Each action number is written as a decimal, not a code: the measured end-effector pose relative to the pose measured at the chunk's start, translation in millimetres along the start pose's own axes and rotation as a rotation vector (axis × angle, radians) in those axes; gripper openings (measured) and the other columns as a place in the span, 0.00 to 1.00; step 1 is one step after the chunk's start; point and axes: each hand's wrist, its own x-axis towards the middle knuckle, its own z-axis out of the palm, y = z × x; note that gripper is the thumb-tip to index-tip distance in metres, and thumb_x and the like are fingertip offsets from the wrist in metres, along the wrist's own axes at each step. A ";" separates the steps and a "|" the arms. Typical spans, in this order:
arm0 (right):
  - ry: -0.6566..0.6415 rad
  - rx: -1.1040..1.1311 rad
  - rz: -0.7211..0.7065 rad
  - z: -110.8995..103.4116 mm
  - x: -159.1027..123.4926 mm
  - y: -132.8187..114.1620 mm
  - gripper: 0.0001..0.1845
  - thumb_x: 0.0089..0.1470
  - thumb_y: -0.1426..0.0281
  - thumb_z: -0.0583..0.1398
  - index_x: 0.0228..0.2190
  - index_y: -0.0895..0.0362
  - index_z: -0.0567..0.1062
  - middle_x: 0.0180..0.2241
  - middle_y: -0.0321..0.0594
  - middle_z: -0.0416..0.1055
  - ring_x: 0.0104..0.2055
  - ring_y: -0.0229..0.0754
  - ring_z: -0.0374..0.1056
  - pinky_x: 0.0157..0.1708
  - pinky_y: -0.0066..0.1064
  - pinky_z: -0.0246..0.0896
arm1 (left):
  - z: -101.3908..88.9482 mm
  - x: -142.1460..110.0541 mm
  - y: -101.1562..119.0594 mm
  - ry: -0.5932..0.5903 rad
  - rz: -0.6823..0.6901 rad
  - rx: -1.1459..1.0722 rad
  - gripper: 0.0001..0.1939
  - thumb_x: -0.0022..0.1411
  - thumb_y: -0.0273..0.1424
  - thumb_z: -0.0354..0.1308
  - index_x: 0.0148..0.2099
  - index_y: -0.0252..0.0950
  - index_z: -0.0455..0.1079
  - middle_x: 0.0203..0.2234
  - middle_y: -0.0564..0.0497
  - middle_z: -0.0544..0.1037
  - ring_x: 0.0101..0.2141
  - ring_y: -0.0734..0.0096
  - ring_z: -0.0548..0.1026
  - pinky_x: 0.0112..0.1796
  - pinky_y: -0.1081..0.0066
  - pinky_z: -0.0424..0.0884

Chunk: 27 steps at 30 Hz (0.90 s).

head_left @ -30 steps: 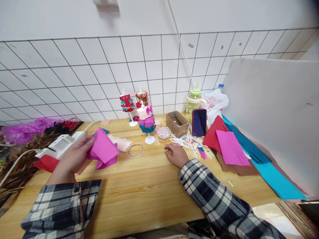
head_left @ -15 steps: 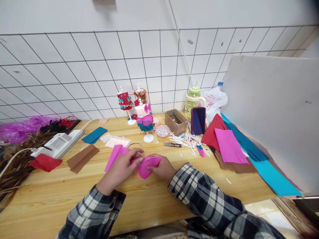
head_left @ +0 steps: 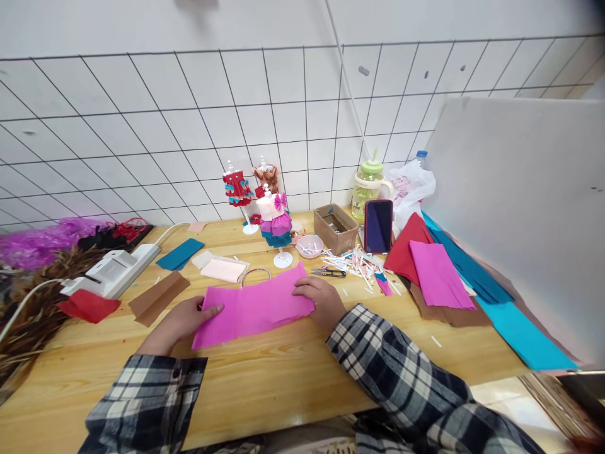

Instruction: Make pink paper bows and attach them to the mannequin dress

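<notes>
A long rectangular sheet of magenta crepe-like paper (head_left: 258,309) lies on the near side of the white stand in a pink-and-teal paper dress (head_left: 276,228). The left hand (head_left: 189,316) pinches its left end, thumb on top; the right hand (head_left: 322,302) is clamped on the other end, fingers over the edge. Its long axis runs left to right — right end nearer the stand — spread nearly flat, a crosswise crease left of middle.
</notes>
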 end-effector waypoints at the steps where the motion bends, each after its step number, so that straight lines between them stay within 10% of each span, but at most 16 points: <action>1: 0.035 0.052 0.036 -1.5 1.3 1.2 0.13 0.50 0.73 0.59 0.38 0.54 0.78 0.46 0.43 0.74 0.49 0.43 0.68 0.52 0.35 0.60 | -3.5 -6.1 -1.0 -0.093 0.011 0.008 0.31 0.46 0.57 0.56 0.39 0.37 0.76 0.38 0.42 0.81 0.39 0.47 0.77 0.38 0.60 0.70; 3: 0.101 0.168 0.112 -5.5 3.9 3.7 0.10 0.47 0.73 0.60 0.35 0.54 0.78 0.44 0.43 0.75 0.48 0.44 0.69 0.52 0.38 0.61 | -12.4 -17.4 -1.7 -0.148 -0.065 0.122 0.34 0.40 0.59 0.60 0.39 0.36 0.77 0.38 0.38 0.81 0.40 0.43 0.77 0.39 0.58 0.70; 5: 0.168 0.315 0.151 -9.0 6.3 5.6 0.06 0.47 0.71 0.61 0.30 0.54 0.77 0.43 0.43 0.76 0.47 0.45 0.70 0.51 0.39 0.61 | -20.4 -25.4 4.6 0.049 -0.149 0.272 0.40 0.35 0.59 0.63 0.45 0.34 0.76 0.42 0.32 0.79 0.43 0.36 0.75 0.41 0.53 0.69; 8: 0.237 0.574 0.167 -10.0 9.3 5.0 0.05 0.46 0.67 0.64 0.25 0.55 0.73 0.42 0.45 0.77 0.46 0.46 0.71 0.50 0.40 0.62 | -21.2 -26.2 35.4 0.199 0.256 0.249 0.44 0.39 0.55 0.64 0.57 0.41 0.68 0.54 0.40 0.72 0.55 0.42 0.68 0.51 0.55 0.65; 14: 0.205 0.749 0.247 -9.0 12.4 7.1 0.16 0.45 0.64 0.65 0.17 0.55 0.64 0.42 0.48 0.77 0.45 0.48 0.71 0.48 0.42 0.63 | 12.1 1.9 102.1 -0.299 0.660 -0.199 0.33 0.49 0.50 0.63 0.54 0.40 0.71 0.53 0.46 0.74 0.52 0.54 0.71 0.53 0.63 0.65; 17: 0.212 0.551 0.223 -16.1 12.8 21.0 0.08 0.47 0.69 0.62 0.21 0.56 0.69 0.45 0.48 0.75 0.48 0.47 0.69 0.49 0.40 0.62 | 21.4 10.8 96.9 -0.557 0.507 -0.331 0.25 0.49 0.50 0.63 0.44 0.37 0.76 0.39 0.48 0.82 0.39 0.56 0.78 0.41 0.66 0.73; 22: 0.048 -0.196 0.270 -31.8 10.3 43.0 0.21 0.51 0.74 0.59 0.48 0.55 0.72 0.49 0.44 0.71 0.52 0.47 0.61 0.54 0.40 0.53 | 27.2 13.8 71.7 -0.505 0.370 -0.537 0.26 0.48 0.48 0.65 0.43 0.33 0.76 0.39 0.46 0.82 0.38 0.57 0.78 0.41 0.66 0.73; 27: -0.080 -0.559 0.371 -34.9 9.0 42.3 0.07 0.56 0.68 0.59 0.35 0.52 0.78 0.43 0.41 0.71 0.49 0.48 0.59 0.49 0.40 0.50 | 34.6 9.1 67.9 -0.371 0.249 -0.543 0.25 0.45 0.50 0.66 0.37 0.33 0.77 0.32 0.47 0.82 0.32 0.58 0.78 0.34 0.67 0.73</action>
